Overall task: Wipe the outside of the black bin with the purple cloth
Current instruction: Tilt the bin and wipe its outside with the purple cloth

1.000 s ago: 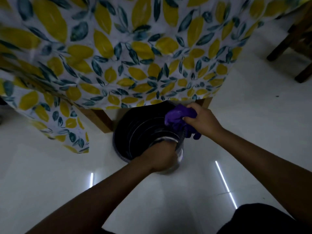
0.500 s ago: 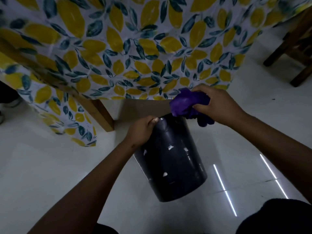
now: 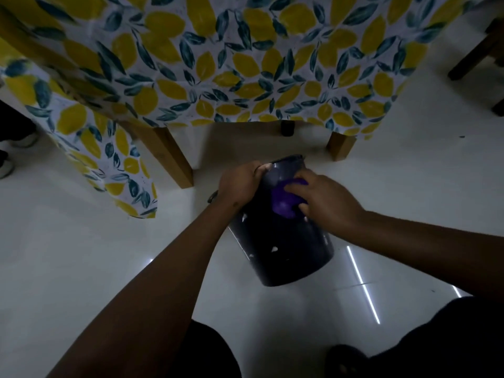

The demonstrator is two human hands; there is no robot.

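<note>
The black bin (image 3: pixel 286 246) is tipped away from me, its base toward me and its mouth toward the table, with small white flecks on its wall. My left hand (image 3: pixel 240 185) grips its rim at the upper left. My right hand (image 3: pixel 324 200) presses the bunched purple cloth (image 3: pixel 283 200) flat against the upper part of the bin's outer wall. Most of the cloth is hidden under my fingers.
A table draped in a lemon-print tablecloth (image 3: pixel 245 64) stands just beyond the bin, with wooden legs (image 3: pixel 169 156) left and right (image 3: pixel 341 145). Dark chair legs (image 3: pixel 474 58) show at the far right. The white glossy floor (image 3: pixel 81 255) surrounds the bin. My knees are at the bottom edge.
The bin went from mouth-up to tipped with its wall facing me. My left hand moved to the rim, and my right hand brought the cloth down from the rim onto the outer wall.
</note>
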